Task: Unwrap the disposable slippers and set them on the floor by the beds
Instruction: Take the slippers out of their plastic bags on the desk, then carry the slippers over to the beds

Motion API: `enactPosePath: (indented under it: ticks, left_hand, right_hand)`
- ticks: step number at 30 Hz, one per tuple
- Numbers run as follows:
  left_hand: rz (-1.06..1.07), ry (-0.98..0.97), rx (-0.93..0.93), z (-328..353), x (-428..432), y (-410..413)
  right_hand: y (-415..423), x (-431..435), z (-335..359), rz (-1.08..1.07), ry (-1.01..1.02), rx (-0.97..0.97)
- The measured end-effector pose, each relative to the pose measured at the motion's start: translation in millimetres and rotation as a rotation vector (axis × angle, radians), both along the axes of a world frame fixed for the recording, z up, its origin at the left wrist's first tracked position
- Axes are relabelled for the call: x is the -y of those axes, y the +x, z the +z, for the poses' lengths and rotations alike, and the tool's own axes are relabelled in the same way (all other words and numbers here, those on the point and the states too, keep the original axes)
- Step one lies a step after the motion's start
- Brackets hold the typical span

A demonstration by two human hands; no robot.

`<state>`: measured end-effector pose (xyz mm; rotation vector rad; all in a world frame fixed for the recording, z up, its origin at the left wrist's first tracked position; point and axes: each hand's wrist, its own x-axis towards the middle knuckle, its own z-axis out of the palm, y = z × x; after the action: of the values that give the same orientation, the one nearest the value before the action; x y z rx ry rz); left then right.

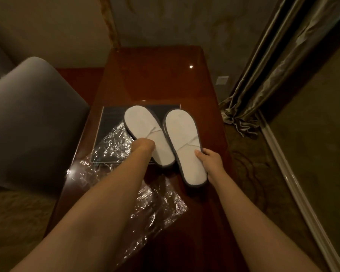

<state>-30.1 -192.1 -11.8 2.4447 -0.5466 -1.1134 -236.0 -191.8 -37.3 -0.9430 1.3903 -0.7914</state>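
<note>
Two white disposable slippers with dark grey edging lie flat, side by side, above a glossy brown wooden table. My left hand grips the left slipper at its left edge, fingers hidden underneath. The right slipper is held at its right edge by my right hand, thumb on top. Crumpled clear plastic wrapping lies on the table under my left forearm. More clear wrap rests on a dark rectangular tray beneath the left slipper.
A grey upholstered chair stands close to the table's left side. Heavy curtains hang at the right, pooling on patterned carpet. A pale baseboard runs along the right wall. A wall socket sits behind the table.
</note>
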Motion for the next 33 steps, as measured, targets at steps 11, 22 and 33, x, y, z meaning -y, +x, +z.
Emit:
enactPosePath:
  ticks: [11, 22, 33]
  left_hand:
    - [0.367, -0.462, -0.398, 9.9, -2.1, -21.4]
    - [0.368, -0.687, -0.571, 96.2, -93.6, 9.9]
    - [0.698, -1.045, -0.446, 121.4, -319.9, 176.4]
  right_hand:
    - [-8.7, 0.8, 5.2, -0.036, 0.025, 0.075]
    - [35.7, -8.6, 78.2, 0.13, -0.118, 0.283]
    - [254.1, -146.0, 130.2, 0.507, -0.169, 0.305]
